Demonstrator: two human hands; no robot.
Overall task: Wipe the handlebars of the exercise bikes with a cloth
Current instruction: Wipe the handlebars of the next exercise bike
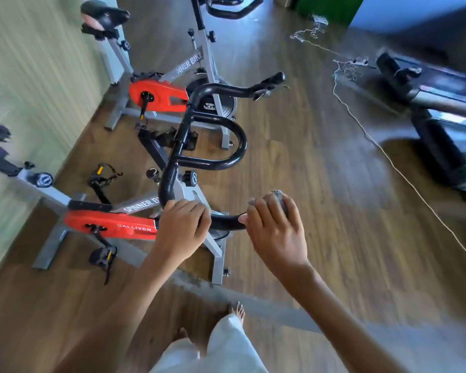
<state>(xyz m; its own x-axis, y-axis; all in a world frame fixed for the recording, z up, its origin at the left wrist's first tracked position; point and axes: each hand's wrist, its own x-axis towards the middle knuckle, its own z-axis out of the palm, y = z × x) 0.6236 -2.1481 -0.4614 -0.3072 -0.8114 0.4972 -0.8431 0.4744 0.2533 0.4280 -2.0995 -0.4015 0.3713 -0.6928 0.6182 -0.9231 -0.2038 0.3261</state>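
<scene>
Handlebar (225,221) clasped by left hand (184,225); right hand (275,228) clutches cloth (281,198).

Left hand (182,224) and right hand (276,232): bare. Both forearms (334,305): bare along the whole visible length, down to the lower edge of the view. Trousers (226,345): off-white, loose-cut, lightly creased, two separate legs visible; weave not discernible owing to blur. Right foot (237,310): bare, toes showing beyond the hem. Left foot (183,333): bare, partly covered by the hem.

Right hand's (276,234) cloth (280,198) on handlebar (226,221)
</scene>
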